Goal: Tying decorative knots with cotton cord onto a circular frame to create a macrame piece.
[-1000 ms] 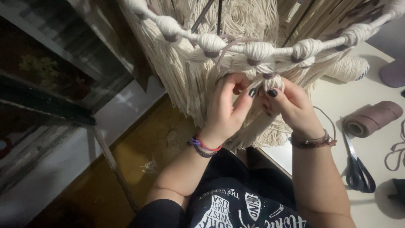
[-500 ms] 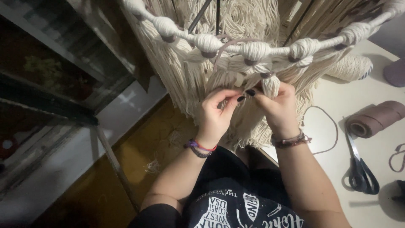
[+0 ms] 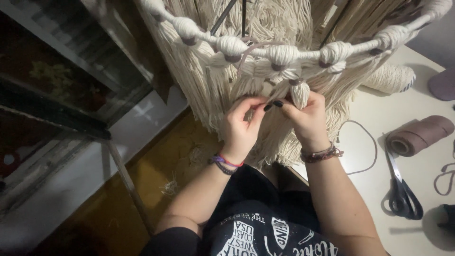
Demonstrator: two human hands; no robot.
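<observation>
Head view: left hand (image 3: 240, 128) and right hand (image 3: 307, 118) meet at 12 o'clock, fingers (image 3: 277, 104) pinched narrow on a cream tassel (image 3: 299, 93) hanging from the knotted macramé ring (image 3: 279, 54). At 3 o'clock on the white desk (image 3: 379, 123): mauve cord spool (image 3: 419, 135), scissors (image 3: 402, 189).

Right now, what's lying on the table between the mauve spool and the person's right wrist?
In the head view, between the spool and the right hand, a loose loop of cord lies on the white table.
</observation>
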